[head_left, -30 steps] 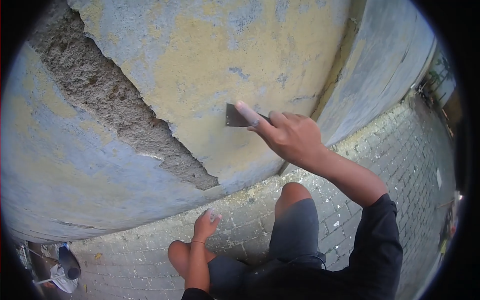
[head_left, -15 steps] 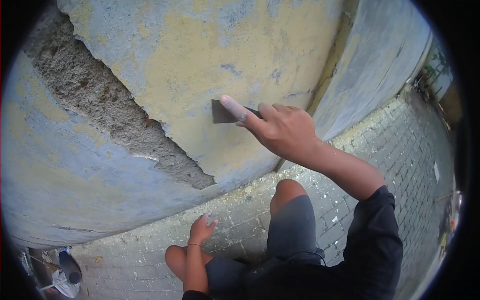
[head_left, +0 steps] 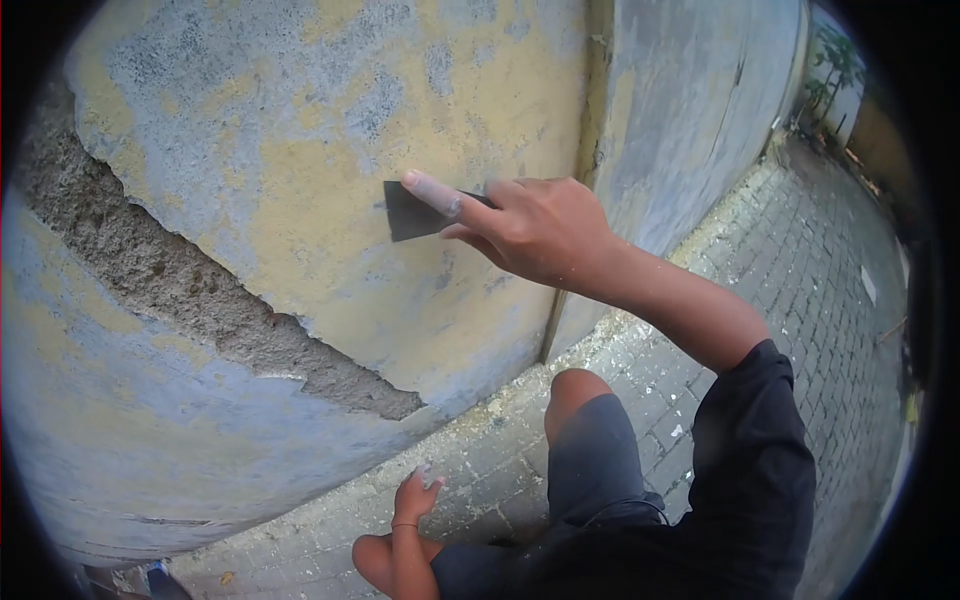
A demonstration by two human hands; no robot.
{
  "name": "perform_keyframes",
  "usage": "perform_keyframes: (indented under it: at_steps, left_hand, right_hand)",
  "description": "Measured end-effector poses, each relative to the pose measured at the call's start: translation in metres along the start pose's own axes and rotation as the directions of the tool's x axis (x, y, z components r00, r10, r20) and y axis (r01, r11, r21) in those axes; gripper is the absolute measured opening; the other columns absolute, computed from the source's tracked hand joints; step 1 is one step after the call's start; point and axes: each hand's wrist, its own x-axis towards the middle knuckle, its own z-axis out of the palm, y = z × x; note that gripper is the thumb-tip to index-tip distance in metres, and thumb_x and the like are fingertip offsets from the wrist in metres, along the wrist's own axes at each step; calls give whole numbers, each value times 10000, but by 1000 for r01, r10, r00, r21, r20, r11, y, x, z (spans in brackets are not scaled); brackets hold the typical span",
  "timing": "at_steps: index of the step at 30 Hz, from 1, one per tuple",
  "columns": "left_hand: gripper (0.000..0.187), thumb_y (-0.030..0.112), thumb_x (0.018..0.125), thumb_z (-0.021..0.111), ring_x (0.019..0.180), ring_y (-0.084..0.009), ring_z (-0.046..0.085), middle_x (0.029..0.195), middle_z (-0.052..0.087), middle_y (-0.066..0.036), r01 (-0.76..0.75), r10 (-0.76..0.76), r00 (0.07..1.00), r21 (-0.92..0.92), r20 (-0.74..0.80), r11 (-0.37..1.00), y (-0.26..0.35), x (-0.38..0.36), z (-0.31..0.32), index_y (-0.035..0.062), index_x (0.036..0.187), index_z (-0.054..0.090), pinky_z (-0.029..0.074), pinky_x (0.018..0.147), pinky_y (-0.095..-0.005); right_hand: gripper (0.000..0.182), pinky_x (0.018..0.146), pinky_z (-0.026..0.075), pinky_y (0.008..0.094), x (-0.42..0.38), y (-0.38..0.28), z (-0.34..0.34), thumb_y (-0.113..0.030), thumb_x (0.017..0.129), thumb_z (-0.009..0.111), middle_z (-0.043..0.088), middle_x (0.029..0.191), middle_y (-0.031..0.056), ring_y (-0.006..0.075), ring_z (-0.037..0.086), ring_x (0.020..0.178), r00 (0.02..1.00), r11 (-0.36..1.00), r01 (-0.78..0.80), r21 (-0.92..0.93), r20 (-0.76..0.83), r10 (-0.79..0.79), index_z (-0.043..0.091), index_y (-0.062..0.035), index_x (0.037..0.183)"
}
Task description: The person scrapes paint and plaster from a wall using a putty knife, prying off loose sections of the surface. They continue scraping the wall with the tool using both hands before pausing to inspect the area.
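My right hand (head_left: 530, 225) grips a flat metal scraper (head_left: 405, 212), index finger stretched along the blade. The blade lies against a wall (head_left: 300, 150) covered in worn yellow and grey paint. A wide strip of bare rough plaster (head_left: 180, 285) runs diagonally below and left of the blade. My left hand (head_left: 415, 493) hangs low over my left knee, fingers loosely curled around something small and pale that I cannot make out. I am crouching, both knees in view.
Brick paving (head_left: 800, 290) with paint flakes along the wall's foot stretches to the right. A vertical joint (head_left: 590, 150) splits the wall beside my right hand. Greenery (head_left: 835, 60) stands at the far end.
My right hand has slid the scraper up and to the left along the wall. The view has tilted upward, so the bare plaster strip sits lower in the picture.
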Motion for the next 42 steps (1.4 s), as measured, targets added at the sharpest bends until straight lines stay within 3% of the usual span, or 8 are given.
perform_keyframes:
  at_steps: [6,10,20,24,32,34,36,42]
  left_hand:
    - [581,445,821,643,956,-322,640,1108,647,-177,7,-8,1000,-23,-24,1000,9,0,-1,57,1244,549,490,848,-412]
    - [607,457,817,642,947,-332,639,1095,649,-184,21,-21,999,-6,28,1000,4,-3,2,59,1264,539,490,843,-418]
    - [648,488,819,619,1044,-380,596,1106,628,-236,-35,33,999,50,41,998,7,6,2,41,1278,519,467,896,-437]
    - [654,467,812,643,980,-373,626,1094,634,-236,-30,25,997,70,75,997,11,14,8,21,1272,513,487,853,-419]
    - [658,469,813,644,991,-403,614,1092,634,-240,-84,82,995,27,51,996,23,11,7,53,1301,496,482,861,-425]
    - [654,485,812,637,1016,-400,607,1101,634,-232,30,-29,989,-1,142,1000,24,6,3,72,1301,502,476,883,-424]
    - [652,491,815,632,1024,-398,605,1107,632,-233,28,-37,983,53,182,998,10,16,12,75,1300,504,476,886,-423]
    - [660,511,819,619,1077,-391,582,1147,615,-235,60,-76,977,86,200,995,10,9,12,73,1300,508,462,913,-423]
  right_hand:
    - [731,332,314,281,-27,70,5,-376,839,663,467,523,-34,102,419,387,990,988,-134,-83,-52,129,317,-242,1469]
    - [604,334,370,340,19,20,-14,-457,922,523,530,556,20,213,494,391,990,990,-142,12,-23,142,280,-337,1463]
    - [724,330,310,287,-2,46,-13,-379,857,650,487,529,-26,103,442,389,993,991,-116,-67,26,118,307,-220,1474]
    - [716,337,312,298,24,9,-11,-388,854,651,477,531,-17,137,430,382,999,999,-34,14,-20,34,313,-258,1472]
    - [701,328,349,282,-52,73,21,-397,854,644,480,526,-35,112,464,390,990,989,-141,-50,-21,140,325,-262,1464]
    - [704,355,339,300,-34,47,10,-350,836,675,475,542,-15,126,443,401,994,993,-105,-49,29,106,365,-205,1451]
    - [707,350,326,297,-21,30,5,-378,829,676,445,537,-21,126,432,398,999,998,-46,-39,24,47,361,-270,1452]
    - [684,323,327,282,-67,73,25,-411,865,627,475,522,-27,112,457,380,994,992,-78,-100,67,84,326,-274,1464]
